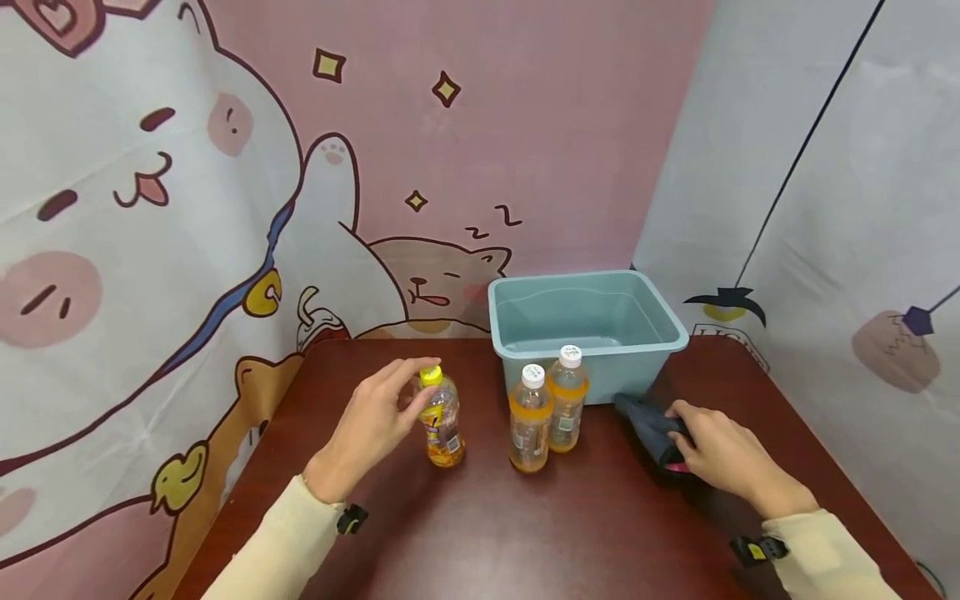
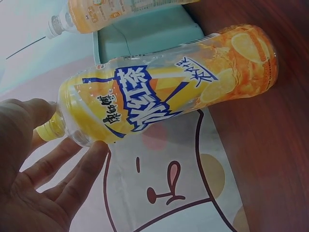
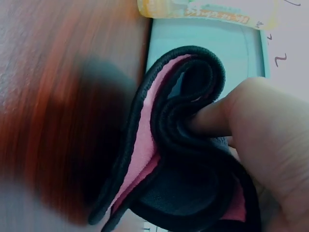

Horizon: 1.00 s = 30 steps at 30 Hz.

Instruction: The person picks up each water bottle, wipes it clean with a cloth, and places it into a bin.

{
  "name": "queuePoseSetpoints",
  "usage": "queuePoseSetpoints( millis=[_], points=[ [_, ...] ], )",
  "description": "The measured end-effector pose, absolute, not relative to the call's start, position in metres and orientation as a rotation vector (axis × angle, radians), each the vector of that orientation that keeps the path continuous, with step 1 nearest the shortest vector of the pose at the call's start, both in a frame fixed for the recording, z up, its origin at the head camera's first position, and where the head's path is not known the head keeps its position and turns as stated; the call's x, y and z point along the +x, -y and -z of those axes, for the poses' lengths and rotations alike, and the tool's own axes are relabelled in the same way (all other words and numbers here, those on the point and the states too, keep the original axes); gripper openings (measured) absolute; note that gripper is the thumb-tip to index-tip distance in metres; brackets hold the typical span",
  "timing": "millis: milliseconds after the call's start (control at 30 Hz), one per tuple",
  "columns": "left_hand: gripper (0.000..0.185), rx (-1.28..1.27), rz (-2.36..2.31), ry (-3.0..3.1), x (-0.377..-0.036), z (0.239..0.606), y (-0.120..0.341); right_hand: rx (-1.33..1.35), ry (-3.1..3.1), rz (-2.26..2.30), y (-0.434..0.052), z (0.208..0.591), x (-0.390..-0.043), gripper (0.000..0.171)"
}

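While the left hand (image 1: pixel 367 425) pinches a bottle (image 1: pixel 444 421), the right hand (image 1: pixel 722 448) grips dark fabric (image 1: pixel 647 427), fingertips hidden.

Two white-capped bottles (image 1: pixel 529 433) stand before a blue tub (image 1: pixel 626 369) on the bench (image 1: pixel 480 537), cartoon animals (image 1: pixel 187 208) on the wall (image 1: pixel 570 125) behind.

We log clear plastic bottle with yellow cap and yellow-and-blue label (image 1: pixel 444 421): cap on, roughly upright, orange-slice print near base. We log dark fabric piece with pink lining and black-bound edge (image 1: pixel 651 429): bent into curving folds, lining exposed, well right of bottle.
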<state>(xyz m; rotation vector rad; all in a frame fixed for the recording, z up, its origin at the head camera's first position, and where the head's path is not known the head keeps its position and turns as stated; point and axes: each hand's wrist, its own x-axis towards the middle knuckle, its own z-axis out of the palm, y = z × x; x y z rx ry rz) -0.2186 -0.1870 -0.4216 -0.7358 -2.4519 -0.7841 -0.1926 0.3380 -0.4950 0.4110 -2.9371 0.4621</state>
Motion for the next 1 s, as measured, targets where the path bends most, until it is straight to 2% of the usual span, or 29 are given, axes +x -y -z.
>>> queuePoseSetpoints(
  millis=[467,800,1000],
  points=[
    [0.051,-0.774,0.834,2.477,-0.215,0.430,0.180,0.422,3.026,-0.643,-0.334,0.481,-0.185,0.026],
    [0.052,-0.851,0.846,2.437,-0.211,0.427,0.176,0.611,2.909,-0.834,-0.330,0.473,-0.180,0.029],
    [0.051,-0.879,0.843,2.420,-0.207,0.422,0.172,0.716,2.844,-0.960,-0.324,0.468,-0.176,0.024]
  ],
)
